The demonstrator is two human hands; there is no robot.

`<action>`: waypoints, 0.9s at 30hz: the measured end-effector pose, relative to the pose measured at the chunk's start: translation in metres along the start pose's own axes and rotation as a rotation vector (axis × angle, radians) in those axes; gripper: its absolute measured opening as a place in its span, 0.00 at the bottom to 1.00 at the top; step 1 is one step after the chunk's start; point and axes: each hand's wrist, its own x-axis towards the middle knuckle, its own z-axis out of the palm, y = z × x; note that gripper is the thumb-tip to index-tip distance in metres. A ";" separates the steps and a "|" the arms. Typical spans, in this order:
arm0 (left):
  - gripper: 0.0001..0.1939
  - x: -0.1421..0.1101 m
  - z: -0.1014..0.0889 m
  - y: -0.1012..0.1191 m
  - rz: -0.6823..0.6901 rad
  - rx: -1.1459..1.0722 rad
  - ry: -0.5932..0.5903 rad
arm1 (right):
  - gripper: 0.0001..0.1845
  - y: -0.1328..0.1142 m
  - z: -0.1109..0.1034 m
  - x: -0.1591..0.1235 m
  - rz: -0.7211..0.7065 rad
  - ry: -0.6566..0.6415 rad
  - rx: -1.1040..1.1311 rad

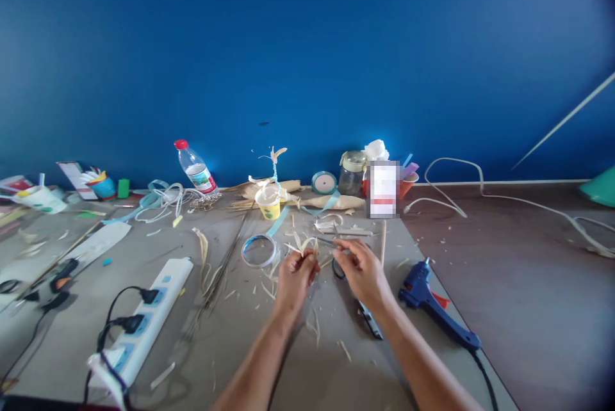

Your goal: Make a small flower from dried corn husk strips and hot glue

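Observation:
My left hand (pixel 295 276) is closed in a pinch on a small bundle of pale corn-husk strips (pixel 302 245) that fan out above the fingers. My right hand (pixel 362 270) is closed on scissors (pixel 331 242), whose blades point left toward the husk bundle. Both hands hover just over the grey table (pixel 269 360) at its middle. A roll of clear tape (pixel 259 251) lies just left of my left hand. Husk scraps lie scattered around both hands.
A blue glue gun (pixel 435 305) lies right of my right hand, its cord trailing off. A white power strip (pixel 147 318) with black plugs sits left. At the back stand a yellow cup (pixel 270 204), water bottle (pixel 196 168), ribbon roll (pixel 324 182) and glass jar (pixel 352 173).

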 end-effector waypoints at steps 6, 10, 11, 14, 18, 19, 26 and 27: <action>0.14 -0.006 0.006 0.003 0.044 0.173 -0.059 | 0.08 -0.015 0.012 -0.003 0.131 -0.125 0.417; 0.15 -0.008 0.007 0.002 0.048 0.176 -0.104 | 0.08 -0.010 0.010 -0.002 0.210 -0.074 0.491; 0.15 -0.009 0.007 0.001 0.051 0.143 -0.102 | 0.08 -0.008 0.008 -0.001 0.233 -0.059 0.538; 0.17 -0.009 0.006 0.000 0.065 -0.029 -0.069 | 0.10 -0.004 0.004 -0.001 0.288 -0.039 0.716; 0.16 -0.009 0.006 0.001 0.051 -0.194 -0.054 | 0.10 -0.005 0.002 -0.002 0.314 -0.057 0.787; 0.16 -0.009 0.006 0.001 0.049 -0.184 -0.058 | 0.10 -0.005 0.002 -0.003 0.309 -0.072 0.781; 0.17 -0.009 0.009 0.004 0.028 0.009 -0.084 | 0.11 -0.010 0.003 -0.005 0.245 -0.095 0.680; 0.17 -0.009 0.009 0.004 0.029 0.010 -0.081 | 0.11 -0.011 0.003 -0.005 0.234 -0.087 0.654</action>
